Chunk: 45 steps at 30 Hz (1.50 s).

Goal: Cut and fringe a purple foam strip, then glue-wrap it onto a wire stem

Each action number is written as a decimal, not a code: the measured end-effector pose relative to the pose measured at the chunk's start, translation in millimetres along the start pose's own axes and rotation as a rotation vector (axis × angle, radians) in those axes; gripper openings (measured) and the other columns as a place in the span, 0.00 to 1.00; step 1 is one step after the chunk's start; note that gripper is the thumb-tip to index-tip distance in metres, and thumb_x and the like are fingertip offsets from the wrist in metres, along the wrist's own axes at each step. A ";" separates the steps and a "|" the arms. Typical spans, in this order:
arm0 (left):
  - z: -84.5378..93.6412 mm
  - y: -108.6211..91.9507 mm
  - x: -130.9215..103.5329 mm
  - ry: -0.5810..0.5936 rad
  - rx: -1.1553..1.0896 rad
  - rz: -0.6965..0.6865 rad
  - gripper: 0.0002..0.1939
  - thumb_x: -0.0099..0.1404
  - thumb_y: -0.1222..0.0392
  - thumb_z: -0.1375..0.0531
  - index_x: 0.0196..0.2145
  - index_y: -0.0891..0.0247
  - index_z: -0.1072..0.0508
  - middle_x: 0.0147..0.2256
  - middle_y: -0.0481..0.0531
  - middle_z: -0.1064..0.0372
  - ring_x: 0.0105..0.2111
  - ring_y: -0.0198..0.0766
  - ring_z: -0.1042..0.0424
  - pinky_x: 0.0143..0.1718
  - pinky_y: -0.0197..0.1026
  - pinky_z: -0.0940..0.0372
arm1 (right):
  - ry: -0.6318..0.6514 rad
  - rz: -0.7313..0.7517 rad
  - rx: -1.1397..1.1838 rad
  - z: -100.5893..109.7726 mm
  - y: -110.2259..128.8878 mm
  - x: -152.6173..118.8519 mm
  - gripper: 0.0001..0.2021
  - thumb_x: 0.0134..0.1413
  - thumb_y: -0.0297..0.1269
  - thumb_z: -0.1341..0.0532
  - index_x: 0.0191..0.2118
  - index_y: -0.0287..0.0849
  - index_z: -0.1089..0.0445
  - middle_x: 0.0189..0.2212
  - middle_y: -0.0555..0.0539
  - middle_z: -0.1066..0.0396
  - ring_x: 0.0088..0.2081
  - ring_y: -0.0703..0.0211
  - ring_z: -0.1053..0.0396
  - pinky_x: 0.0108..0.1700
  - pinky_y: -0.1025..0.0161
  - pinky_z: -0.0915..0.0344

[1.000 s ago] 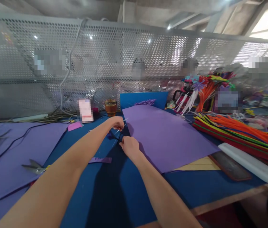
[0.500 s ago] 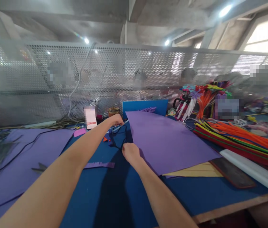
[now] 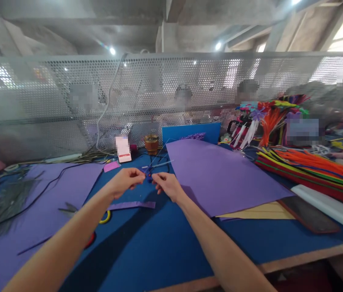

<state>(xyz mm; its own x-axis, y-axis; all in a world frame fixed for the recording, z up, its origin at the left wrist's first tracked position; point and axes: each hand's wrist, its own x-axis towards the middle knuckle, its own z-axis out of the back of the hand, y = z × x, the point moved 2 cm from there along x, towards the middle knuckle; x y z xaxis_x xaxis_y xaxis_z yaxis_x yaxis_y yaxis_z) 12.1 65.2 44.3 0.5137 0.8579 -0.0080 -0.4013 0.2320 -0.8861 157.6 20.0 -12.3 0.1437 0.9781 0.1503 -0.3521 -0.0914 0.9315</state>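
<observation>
My left hand (image 3: 129, 179) is closed in a pinch above the blue tabletop. Close beside it, my right hand (image 3: 166, 184) is pinched too, fingertips turned toward the left. What either holds is too small to make out; a dark blue item with a red spot shows in the gap between them. A purple fringed strip (image 3: 138, 205) lies just below the hands. Right of my right hand is a large purple sheet (image 3: 220, 178). Scissors (image 3: 105, 217) with yellow and red handles lie partly hidden under my left forearm.
A phone (image 3: 123, 148) and a small brown pot (image 3: 151, 144) stand behind the hands. Bundled coloured pipe cleaners (image 3: 320, 166) and a white bar (image 3: 329, 209) lie at right. Another purple sheet (image 3: 80, 174) is at left. A perforated metal screen (image 3: 147, 89) closes off the back.
My left hand has drawn back toward me from its reach near the purple sheet's far corner. My right hand has shifted slightly forward, and the two hands now face each other closely.
</observation>
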 end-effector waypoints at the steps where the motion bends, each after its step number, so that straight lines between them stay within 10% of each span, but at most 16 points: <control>1: -6.5 3.0 -12.3 0.012 -0.079 0.014 0.14 0.45 0.50 0.39 0.22 0.64 0.34 0.18 0.43 0.39 0.15 0.26 0.47 0.17 0.32 0.51 | 0.007 0.019 0.161 -2.1 4.1 -2.1 0.14 0.52 0.43 0.47 0.35 0.38 0.30 0.28 0.48 0.29 0.22 0.67 0.34 0.22 0.69 0.36; 5: -22.4 10.6 -42.3 0.080 -0.261 0.056 0.16 0.44 0.50 0.37 0.21 0.65 0.36 0.17 0.43 0.38 0.15 0.25 0.46 0.17 0.32 0.51 | 0.042 0.080 0.642 -4.6 22.1 -11.5 0.11 0.41 0.43 0.38 0.27 0.38 0.30 0.22 0.51 0.32 0.20 0.69 0.37 0.19 0.71 0.38; 24: -18.3 47.1 -65.0 0.334 -0.349 0.180 0.18 0.44 0.48 0.36 0.21 0.66 0.33 0.19 0.47 0.34 0.16 0.27 0.41 0.18 0.33 0.45 | -0.129 0.048 0.677 -18.6 26.3 -13.4 0.09 0.41 0.39 0.38 0.24 0.38 0.34 0.19 0.51 0.33 0.18 0.69 0.37 0.17 0.71 0.38; 33: -10.9 18.6 -45.5 0.111 -0.545 0.098 0.19 0.45 0.47 0.36 0.22 0.64 0.38 0.18 0.44 0.38 0.16 0.28 0.39 0.20 0.34 0.42 | -0.075 0.148 0.614 -23.5 44.6 -10.8 0.08 0.43 0.38 0.39 0.27 0.39 0.35 0.21 0.52 0.32 0.21 0.69 0.35 0.23 0.70 0.34; 45: 12.6 22.6 -52.3 -0.249 0.386 -0.242 0.09 0.55 0.54 0.47 0.22 0.60 0.35 0.19 0.45 0.36 0.21 0.33 0.40 0.24 0.35 0.45 | -0.270 0.209 0.621 -19.4 28.6 -12.2 0.17 0.44 0.40 0.39 0.42 0.42 0.39 0.27 0.50 0.30 0.25 0.64 0.31 0.27 0.64 0.30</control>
<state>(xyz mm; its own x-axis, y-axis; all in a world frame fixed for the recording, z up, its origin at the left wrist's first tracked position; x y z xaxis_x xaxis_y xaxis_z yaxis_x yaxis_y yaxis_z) -33.4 31.3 30.5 0.4490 0.8311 0.3282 -0.5682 0.5490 -0.6129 127.8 9.0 6.1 0.3833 0.8555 0.3481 0.1839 -0.4400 0.8789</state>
